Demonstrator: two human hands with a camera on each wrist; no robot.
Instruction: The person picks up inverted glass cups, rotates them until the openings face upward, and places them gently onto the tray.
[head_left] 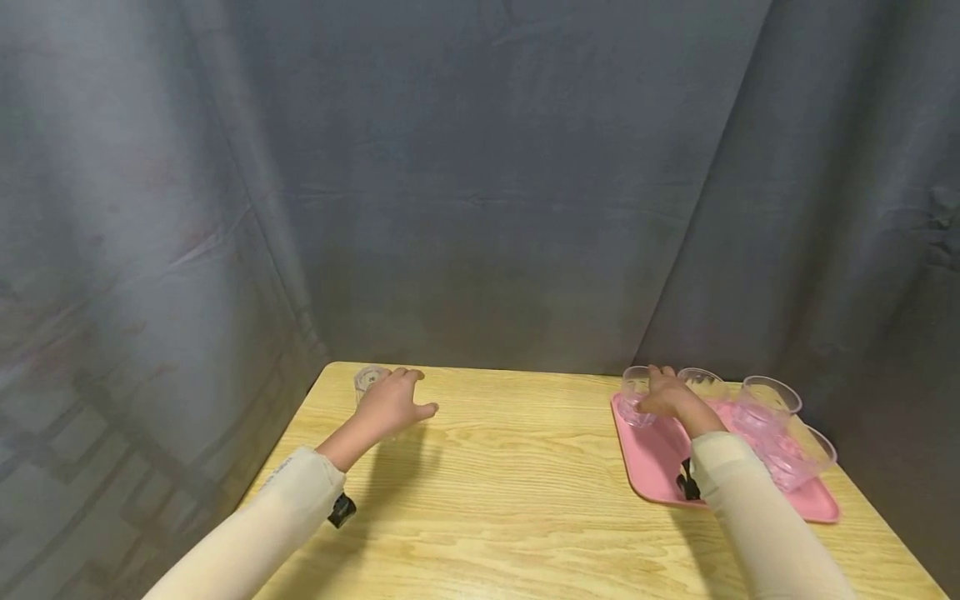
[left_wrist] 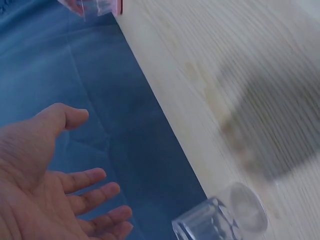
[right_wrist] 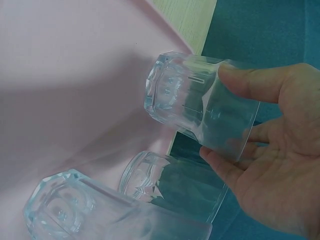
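Observation:
My right hand [head_left: 675,400] grips a clear drinking glass [right_wrist: 175,95], thumb on one side and fingers on the other. The glass stands base down over the far left corner of the pink tray [head_left: 652,467]; whether its base touches the tray I cannot tell. My left hand [head_left: 392,407] is apart from things, thumb spread and fingers loosely extended. Just beyond it, a second clear glass [head_left: 369,379] stands upside down near the table's far left corner, partly hidden by the hand. The left wrist view shows that glass [left_wrist: 220,217] beside the fingers.
Several more clear glasses stand upright on the tray, among them one at the back [head_left: 703,382], one at the right [head_left: 768,402] and one nearer me [head_left: 798,457]. The wooden table [head_left: 510,483] ends at a grey curtain [head_left: 480,208].

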